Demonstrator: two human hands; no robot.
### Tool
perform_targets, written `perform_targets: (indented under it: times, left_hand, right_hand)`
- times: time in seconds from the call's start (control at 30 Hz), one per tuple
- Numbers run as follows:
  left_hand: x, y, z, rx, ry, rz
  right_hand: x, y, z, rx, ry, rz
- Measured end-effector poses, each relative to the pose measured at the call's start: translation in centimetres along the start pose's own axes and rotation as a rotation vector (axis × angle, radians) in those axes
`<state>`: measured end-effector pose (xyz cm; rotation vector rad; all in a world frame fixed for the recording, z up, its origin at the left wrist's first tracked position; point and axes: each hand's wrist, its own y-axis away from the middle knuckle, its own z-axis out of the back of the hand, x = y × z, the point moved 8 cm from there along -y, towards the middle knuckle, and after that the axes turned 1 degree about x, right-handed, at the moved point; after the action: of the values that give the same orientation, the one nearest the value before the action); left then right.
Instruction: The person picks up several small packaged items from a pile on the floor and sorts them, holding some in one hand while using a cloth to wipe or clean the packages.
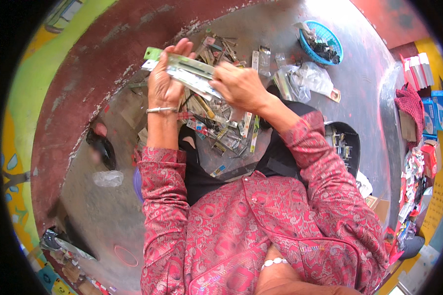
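My left hand [166,88] holds a small stack of long, narrow flat packets [191,70], with clear fronts and green and white card ends. The thumb lies over them while the fingers reach up behind. At the stack's right end, my right hand [240,87] is closed, its curled fingers on the packets and slightly blurred. What exactly lies inside the packets is too unclear to name. Below both hands, a loose pile of similar packets [226,140] and small carded items spreads over the floor between my legs.
A blue plastic basket [325,42] with dark items stands at the far right, near a clear plastic bag [312,78]. A black tray [347,142] of small items sits beside my right leg. Blue boxes [437,113] line the right side. A dark red wall [83,64] curves along the left.
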<state>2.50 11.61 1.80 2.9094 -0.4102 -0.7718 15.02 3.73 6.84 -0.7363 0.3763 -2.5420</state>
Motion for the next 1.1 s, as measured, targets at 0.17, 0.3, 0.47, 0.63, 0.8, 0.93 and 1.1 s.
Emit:
perform_targets:
  times: [0.17, 0.3, 0.47, 0.63, 0.8, 0.93, 1.1]
  left_hand:
    - [-2.5, 0.4, -0.3, 0.096, 0.143, -0.046]
    - [-2.5, 0.6, -1.7, 0.12, 0.136, -0.085]
    - [-1.9, 1.3, -2.4, 0.181, 0.098, -0.082]
    - [-1.4, 1.5, -2.3, 0.154, 0.031, -0.075]
    - [-0.4, 1.5, -2.6, 0.17, 0.044, -0.019]
    - [0.7, 1.8, -2.6, 0.2, -0.021, -0.016]
    - [1.0, 1.9, -2.3, 0.231, -0.013, 0.025]
  right_hand:
    - [-8.7, 2.3, 2.6, -0.145, -0.222, -0.504]
    - [-8.6, 3.2, -3.3, 0.202, -1.355, -0.816]
    - [-3.1, 3.0, -6.1, 0.329, -1.736, -0.887]
    - [-1.4, 2.4, -5.3, 0.385, -1.714, -0.864]
    - [-1.7, 2.3, -5.6, 0.32, -1.697, -0.827]
    - [-2.4, 2.7, -6.0, 0.448, -1.374, -0.743]
    - [-2.7, 2.4, -5.9, 0.453, -1.212, -0.678]
